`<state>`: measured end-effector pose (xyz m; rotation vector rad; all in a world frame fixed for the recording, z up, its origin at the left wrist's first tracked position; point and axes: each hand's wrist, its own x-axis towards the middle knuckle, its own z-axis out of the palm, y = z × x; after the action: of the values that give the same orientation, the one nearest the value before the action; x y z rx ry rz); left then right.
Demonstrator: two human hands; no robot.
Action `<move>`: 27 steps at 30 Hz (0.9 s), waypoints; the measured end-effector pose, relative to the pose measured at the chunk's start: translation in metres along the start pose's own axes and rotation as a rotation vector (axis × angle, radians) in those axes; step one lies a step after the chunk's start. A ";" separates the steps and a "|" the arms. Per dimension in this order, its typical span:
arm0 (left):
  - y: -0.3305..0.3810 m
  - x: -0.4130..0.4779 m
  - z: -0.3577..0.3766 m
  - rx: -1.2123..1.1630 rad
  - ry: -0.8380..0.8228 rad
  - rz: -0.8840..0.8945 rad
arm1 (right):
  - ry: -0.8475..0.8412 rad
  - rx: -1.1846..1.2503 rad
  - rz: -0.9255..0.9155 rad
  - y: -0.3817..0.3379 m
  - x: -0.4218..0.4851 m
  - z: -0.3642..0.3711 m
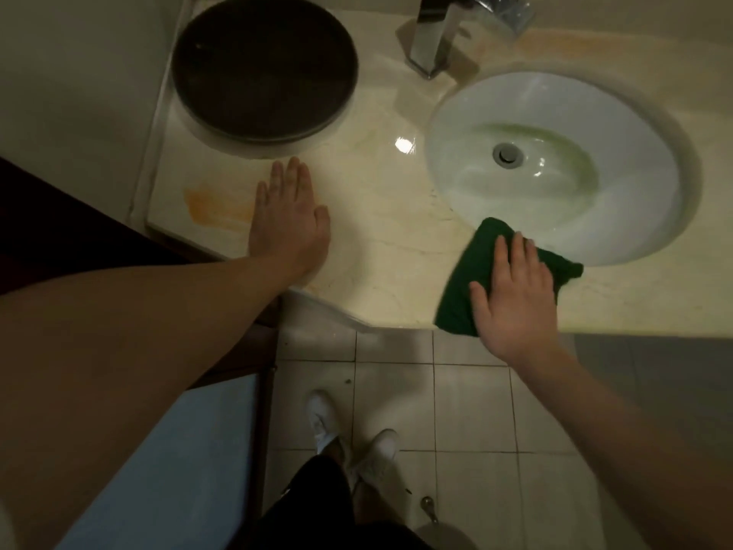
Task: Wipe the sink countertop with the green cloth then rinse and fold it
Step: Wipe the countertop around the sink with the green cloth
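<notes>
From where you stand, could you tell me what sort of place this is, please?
Most likely a bathroom: a white sink set in a marble-like countertop, a chrome tap behind it, and a tiled floor below.

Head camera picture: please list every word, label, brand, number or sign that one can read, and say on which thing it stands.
None: no readable text appears anywhere in this view.
The green cloth, the dark round tray, the faucet and the sink show no lettering.
The clear wrapped item at the top edge is too blurred to tell if it carries print.
The white shoes show no legible brand.
</notes>
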<state>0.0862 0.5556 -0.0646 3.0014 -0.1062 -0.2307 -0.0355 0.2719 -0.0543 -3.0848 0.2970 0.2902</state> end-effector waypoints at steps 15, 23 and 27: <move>-0.004 0.002 0.003 -0.018 0.030 0.039 | 0.165 0.076 0.144 0.020 0.009 0.008; -0.001 0.008 0.010 -0.004 0.069 0.045 | 0.128 0.139 0.524 -0.050 0.007 0.002; -0.006 0.006 0.010 -0.013 0.083 0.048 | 0.042 0.152 -0.004 -0.131 0.000 0.002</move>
<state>0.0908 0.5596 -0.0763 2.9861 -0.1672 -0.1012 -0.0109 0.4007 -0.0547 -2.9440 0.2989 0.1923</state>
